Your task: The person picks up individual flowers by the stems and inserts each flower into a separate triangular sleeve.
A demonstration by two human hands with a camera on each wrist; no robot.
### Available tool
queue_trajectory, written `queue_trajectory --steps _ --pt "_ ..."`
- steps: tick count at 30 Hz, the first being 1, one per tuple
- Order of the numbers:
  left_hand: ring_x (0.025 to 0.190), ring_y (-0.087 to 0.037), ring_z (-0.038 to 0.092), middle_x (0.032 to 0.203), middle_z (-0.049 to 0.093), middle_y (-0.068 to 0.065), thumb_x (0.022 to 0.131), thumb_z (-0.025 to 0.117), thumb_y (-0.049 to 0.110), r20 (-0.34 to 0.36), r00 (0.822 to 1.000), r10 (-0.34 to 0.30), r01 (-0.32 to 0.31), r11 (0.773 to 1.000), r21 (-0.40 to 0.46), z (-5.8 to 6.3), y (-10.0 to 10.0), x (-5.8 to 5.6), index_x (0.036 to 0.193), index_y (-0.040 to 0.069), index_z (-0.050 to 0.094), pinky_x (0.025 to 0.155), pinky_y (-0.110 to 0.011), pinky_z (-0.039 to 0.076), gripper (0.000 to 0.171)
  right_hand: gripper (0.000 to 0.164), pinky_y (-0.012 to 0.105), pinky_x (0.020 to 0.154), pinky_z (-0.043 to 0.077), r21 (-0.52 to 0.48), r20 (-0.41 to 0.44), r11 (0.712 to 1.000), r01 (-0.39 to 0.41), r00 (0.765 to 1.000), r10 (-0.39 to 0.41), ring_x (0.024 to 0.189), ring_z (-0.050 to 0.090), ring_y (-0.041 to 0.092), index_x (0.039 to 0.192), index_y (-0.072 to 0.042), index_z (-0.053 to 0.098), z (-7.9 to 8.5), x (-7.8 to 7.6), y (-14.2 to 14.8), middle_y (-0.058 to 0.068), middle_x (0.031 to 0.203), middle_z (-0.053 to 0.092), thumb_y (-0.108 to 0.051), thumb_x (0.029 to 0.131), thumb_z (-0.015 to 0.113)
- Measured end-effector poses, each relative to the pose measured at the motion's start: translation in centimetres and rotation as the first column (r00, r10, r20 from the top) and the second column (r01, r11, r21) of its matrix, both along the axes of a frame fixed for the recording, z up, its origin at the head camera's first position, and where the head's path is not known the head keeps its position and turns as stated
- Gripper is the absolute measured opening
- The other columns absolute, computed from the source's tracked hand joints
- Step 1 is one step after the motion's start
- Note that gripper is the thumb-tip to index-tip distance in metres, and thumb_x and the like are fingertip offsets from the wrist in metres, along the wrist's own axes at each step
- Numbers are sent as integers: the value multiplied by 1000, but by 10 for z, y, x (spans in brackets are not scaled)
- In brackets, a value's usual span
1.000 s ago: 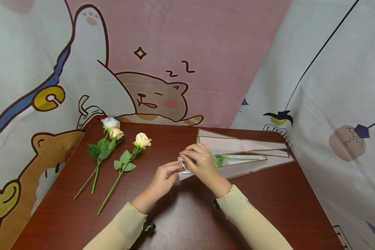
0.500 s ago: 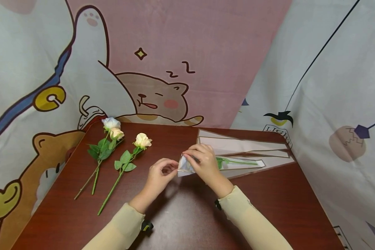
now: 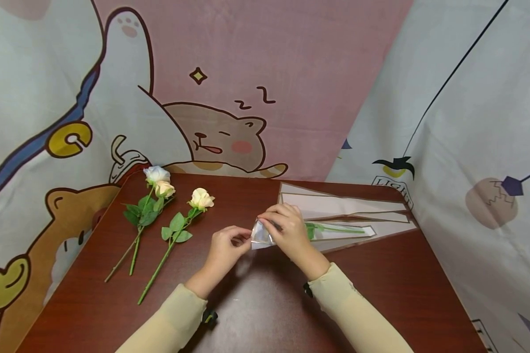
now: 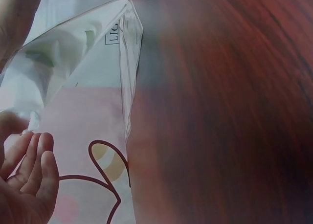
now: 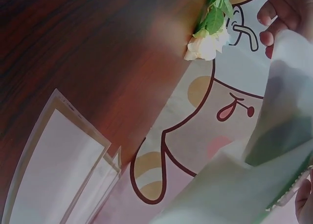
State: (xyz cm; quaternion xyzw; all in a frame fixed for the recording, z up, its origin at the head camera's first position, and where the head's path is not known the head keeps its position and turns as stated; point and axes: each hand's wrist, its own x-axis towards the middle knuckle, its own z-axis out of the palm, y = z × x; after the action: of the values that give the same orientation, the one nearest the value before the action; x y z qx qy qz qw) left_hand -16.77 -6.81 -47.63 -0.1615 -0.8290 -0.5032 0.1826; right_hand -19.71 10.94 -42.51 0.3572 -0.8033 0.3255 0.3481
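A clear flower sleeve (image 3: pixel 261 233) with a pale border lies across the table, wide mouth to the left. Inside it runs a green stem with leaves (image 3: pixel 310 230); the blossom cannot be made out. My right hand (image 3: pixel 287 228) grips the sleeve from above near the wide end. At the mouth, the thumb and fingers of my left hand (image 3: pixel 224 251) pinch the sleeve's edge. Close up in the left wrist view, my left hand (image 4: pixel 29 180) is beside the see-through film (image 4: pixel 54 62). The right wrist view has the film (image 5: pixel 281 101) at its right side.
Several flat wrapping sleeves (image 3: pixel 362 206) lie behind and under the work. To the left lie a white rose (image 3: pixel 156 174), a small cream rose (image 3: pixel 164 189) and another cream rose (image 3: pixel 201 198), stems toward me. A printed cloth (image 3: pixel 265 73) hangs behind the brown table (image 3: pixel 265 314).
My left hand has drawn back slightly leftward from the sleeve's mouth and then pinched its edge. The sleeve's wide end now lies flatter and more spread. The right hand stays nearly in place.
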Motion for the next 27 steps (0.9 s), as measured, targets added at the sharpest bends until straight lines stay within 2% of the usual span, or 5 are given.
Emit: queue_trajectory --steps 5,9,18,24,27 --pt "62 -3 59 72 63 6 76 66 12 17 998 62 -63 998 21 -2 -2 -2 80 13 68 53 -16 49 5 7 29 68 36 -9 -10 1000 -12 1000 12 77 52 8 82 -16 70 0 0 -1 -9 82 60 -20 76 68" --pt "58 -9 60 66 64 1 78 66 16 186 982 31 -66 981 182 -1 -4 -4 81 11 69 53 -29 51 7 7 29 68 36 -15 -10 1000 -23 1000 23 78 52 8 81 -16 70 -1 0 -2 -10 82 60 -20 75 69" --pt "62 -17 60 72 63 -12 79 65 16 485 857 -171 -159 809 566 6 -5 -12 92 -5 64 67 -46 50 24 7 28 68 35 -4 -1 999 -41 999 41 78 51 8 81 -16 70 1 1 -6 -10 83 60 -20 74 69" --pt "75 -31 61 80 64 -11 80 65 16 481 860 -170 -145 823 549 3 -7 -12 99 -1 63 71 -47 49 26 7 29 68 36 -8 -4 1000 -25 1000 25 78 51 8 80 -15 70 2 1 -7 -10 82 60 -20 76 69" --pt "76 -30 62 84 64 -12 82 62 26 466 870 -164 -127 837 532 -24 -12 -19 103 2 61 68 -44 51 32 7 29 68 35 -16 -6 1000 -4 1000 4 77 50 8 80 -16 70 2 0 -7 -10 82 59 -20 76 68"
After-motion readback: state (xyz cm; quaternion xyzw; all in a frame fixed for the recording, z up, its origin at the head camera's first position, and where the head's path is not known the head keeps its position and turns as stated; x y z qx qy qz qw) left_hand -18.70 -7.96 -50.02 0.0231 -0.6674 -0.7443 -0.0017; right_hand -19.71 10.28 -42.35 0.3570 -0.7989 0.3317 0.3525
